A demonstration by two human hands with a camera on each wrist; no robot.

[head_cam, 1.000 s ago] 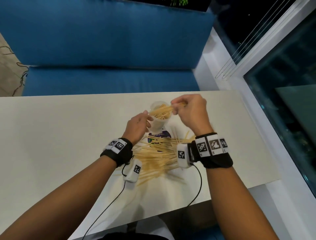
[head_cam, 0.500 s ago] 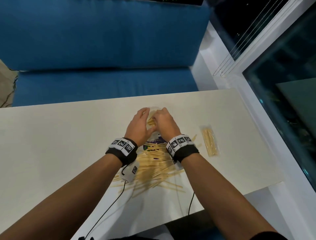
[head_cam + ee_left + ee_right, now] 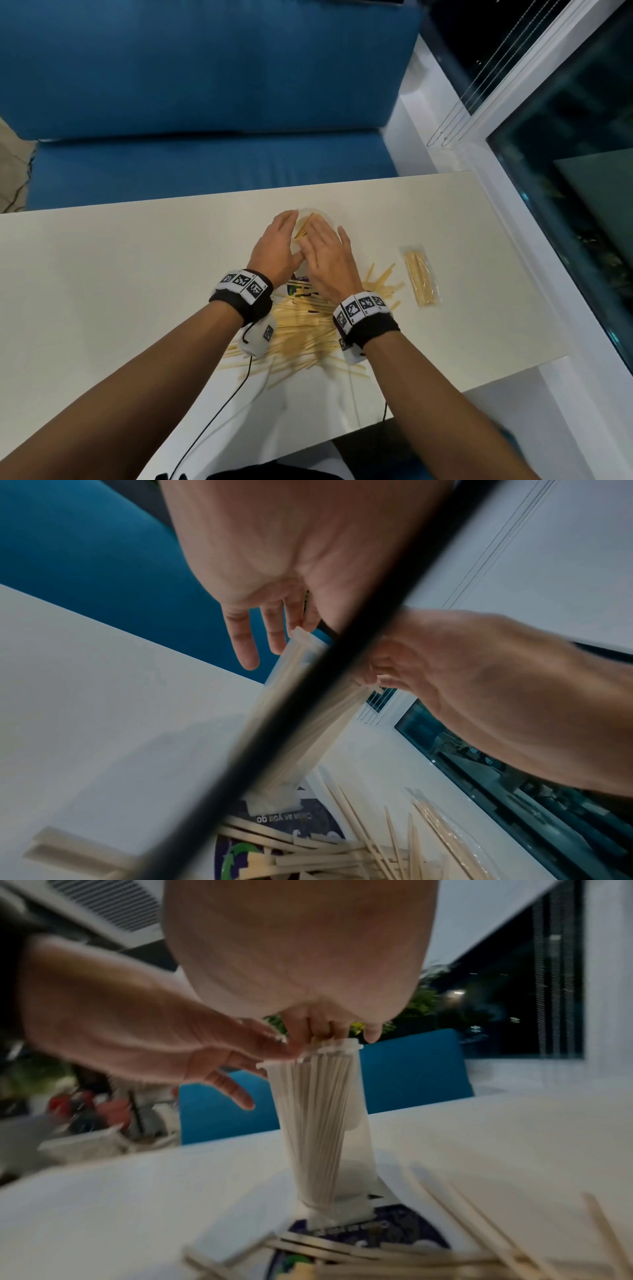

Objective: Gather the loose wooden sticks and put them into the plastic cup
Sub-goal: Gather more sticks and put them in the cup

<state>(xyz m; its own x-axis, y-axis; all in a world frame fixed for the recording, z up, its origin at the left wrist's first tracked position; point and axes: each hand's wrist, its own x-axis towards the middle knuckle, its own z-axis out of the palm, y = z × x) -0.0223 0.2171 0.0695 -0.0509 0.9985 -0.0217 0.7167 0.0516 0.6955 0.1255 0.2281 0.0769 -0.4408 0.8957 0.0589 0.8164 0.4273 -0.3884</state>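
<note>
My left hand (image 3: 275,248) rests relaxed against the cup's (image 3: 322,1123) left rim, fingers straight. The cup stands upright on a printed sheet (image 3: 308,829) reading, mirrored, "Clean as you go" in the left wrist view only. My right hand (image 3: 327,265) presses flat on sticks (image 3: 305,228) inside. Loose sticks (image 3: 301,339) lie nearer me on the surface (image 3: 120,291); only the head view shows a bagged bundle (image 3: 420,275) farther right.

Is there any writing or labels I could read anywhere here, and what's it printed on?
"...as you go" on the dark round printed mat under the plastic cup, seen mirrored; the word before it is too blurred to read.
Further print on that mat: too blurred to read.
Wristbands: only black-and-white square code patterns, no words.
Nothing else readable.
</note>
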